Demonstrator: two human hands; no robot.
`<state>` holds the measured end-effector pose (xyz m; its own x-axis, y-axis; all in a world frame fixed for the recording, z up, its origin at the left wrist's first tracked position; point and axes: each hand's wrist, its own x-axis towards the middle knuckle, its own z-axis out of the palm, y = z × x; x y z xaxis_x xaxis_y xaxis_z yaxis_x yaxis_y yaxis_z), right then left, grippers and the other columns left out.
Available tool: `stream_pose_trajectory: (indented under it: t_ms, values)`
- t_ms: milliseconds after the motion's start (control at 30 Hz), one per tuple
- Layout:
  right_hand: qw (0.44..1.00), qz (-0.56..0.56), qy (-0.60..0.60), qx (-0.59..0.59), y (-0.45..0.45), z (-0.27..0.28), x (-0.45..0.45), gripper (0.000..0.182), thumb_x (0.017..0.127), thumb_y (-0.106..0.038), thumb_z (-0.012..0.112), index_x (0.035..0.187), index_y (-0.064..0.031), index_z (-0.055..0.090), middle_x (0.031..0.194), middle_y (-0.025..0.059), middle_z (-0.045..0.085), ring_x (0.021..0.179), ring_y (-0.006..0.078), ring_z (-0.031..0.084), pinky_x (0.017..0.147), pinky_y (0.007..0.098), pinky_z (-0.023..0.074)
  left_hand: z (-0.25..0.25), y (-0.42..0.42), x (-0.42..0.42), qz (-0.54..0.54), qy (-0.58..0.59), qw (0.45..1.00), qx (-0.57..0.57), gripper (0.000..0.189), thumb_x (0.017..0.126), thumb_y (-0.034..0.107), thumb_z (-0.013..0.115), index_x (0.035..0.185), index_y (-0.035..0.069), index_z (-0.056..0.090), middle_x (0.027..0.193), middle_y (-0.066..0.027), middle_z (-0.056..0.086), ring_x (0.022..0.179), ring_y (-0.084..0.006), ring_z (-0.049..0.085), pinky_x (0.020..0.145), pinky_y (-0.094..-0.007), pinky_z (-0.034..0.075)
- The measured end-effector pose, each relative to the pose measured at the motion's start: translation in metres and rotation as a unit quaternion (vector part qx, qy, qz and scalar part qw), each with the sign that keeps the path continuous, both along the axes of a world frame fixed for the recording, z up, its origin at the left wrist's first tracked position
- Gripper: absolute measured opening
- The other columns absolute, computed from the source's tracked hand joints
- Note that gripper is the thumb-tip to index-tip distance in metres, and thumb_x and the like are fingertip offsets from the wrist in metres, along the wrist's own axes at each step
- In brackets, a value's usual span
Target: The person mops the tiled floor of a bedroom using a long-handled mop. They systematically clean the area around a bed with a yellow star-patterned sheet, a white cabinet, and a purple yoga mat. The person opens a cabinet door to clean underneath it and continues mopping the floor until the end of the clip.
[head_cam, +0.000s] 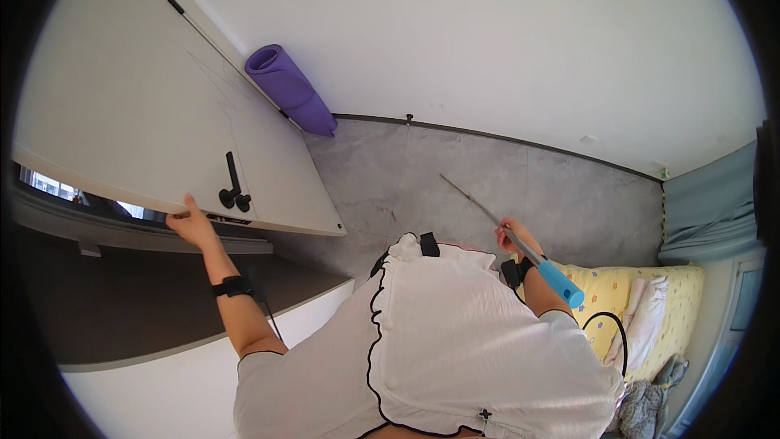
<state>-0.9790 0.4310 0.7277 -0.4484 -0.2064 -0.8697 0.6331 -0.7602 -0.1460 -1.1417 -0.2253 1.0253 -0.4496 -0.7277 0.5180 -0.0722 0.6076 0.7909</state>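
My left hand (195, 227) grips the edge of a white door (134, 103), its thumb on the near face, left of a black lever handle (231, 183). In my right hand (515, 236) is a long thin metal pole (487, 213) with a light-blue end grip (560, 283). The pole slants over the grey floor, its thin tip pointing up and left and the blue end near my right forearm. Whether the tip touches the floor cannot be told.
A rolled purple mat (292, 91) leans in the corner by the door's hinge side. A small black doorstop (409, 118) sits at the wall's base. To the right are a bed with yellow patterned bedding (597, 286) and a grey-blue curtain (713, 213).
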Motion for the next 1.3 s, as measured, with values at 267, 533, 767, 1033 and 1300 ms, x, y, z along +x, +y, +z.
stream_pose_trajectory:
  t_ms: [267,533,767,1033,1300]
  values:
    - [0.999,-0.002,-0.028,0.033,0.000,0.008,0.000,0.017,0.079,-0.013,0.051,0.068,-0.0071,0.040,0.055,0.0010,0.046,0.044,0.0113,0.045,0.043,0.0229,0.0429,-0.019,0.092,0.007,-0.277,0.064,0.959,0.017,0.053,0.083,0.012,0.064,0.125,-0.004,0.036,0.123,-0.0190,0.045,0.115,-0.0248,0.046,0.096,-0.0339,0.038]
    - [0.998,-0.024,-0.033,0.046,-0.001,-0.005,0.014,0.018,0.079,-0.012,0.052,0.067,-0.0079,0.040,0.053,0.0020,0.046,0.044,0.0123,0.046,0.044,0.0252,0.0443,-0.058,0.117,-0.057,-0.370,-0.161,0.890,-0.212,0.053,0.089,0.042,0.048,0.116,-0.004,0.050,0.108,-0.0224,0.056,0.102,-0.0378,0.051,0.087,-0.0421,0.039]
    - [0.996,-0.074,-0.054,0.022,-0.005,0.007,0.025,0.018,0.081,-0.011,0.050,0.068,-0.0062,0.039,0.056,0.0021,0.045,0.046,0.0129,0.046,0.047,0.0241,0.0451,-0.071,0.174,-0.134,-0.429,-0.164,0.840,-0.289,0.051,0.089,0.042,0.048,0.107,-0.006,0.052,0.104,-0.0241,0.056,0.097,-0.0377,0.052,0.083,-0.0412,0.041]
    - [0.977,-0.180,-0.091,-0.069,-0.012,0.009,0.028,0.016,0.079,-0.006,0.049,0.069,-0.0049,0.037,0.057,0.0045,0.044,0.048,0.0144,0.046,0.047,0.0261,0.0465,-0.085,0.227,-0.184,-0.469,-0.145,0.815,-0.309,0.058,0.088,0.041,0.051,0.119,-0.007,0.042,0.114,-0.0256,0.049,0.108,-0.0385,0.045,0.092,-0.0418,0.037]
    - [0.970,-0.208,-0.088,-0.089,-0.027,0.026,0.009,0.013,0.083,-0.005,0.042,0.071,-0.0035,0.037,0.057,0.0032,0.041,0.043,0.0106,0.039,0.040,0.0192,0.0389,-0.099,0.275,-0.242,-0.464,-0.134,0.784,-0.390,0.065,0.080,0.035,0.062,0.121,-0.009,0.038,0.118,-0.0250,0.047,0.109,-0.0391,0.044,0.093,-0.0437,0.038]
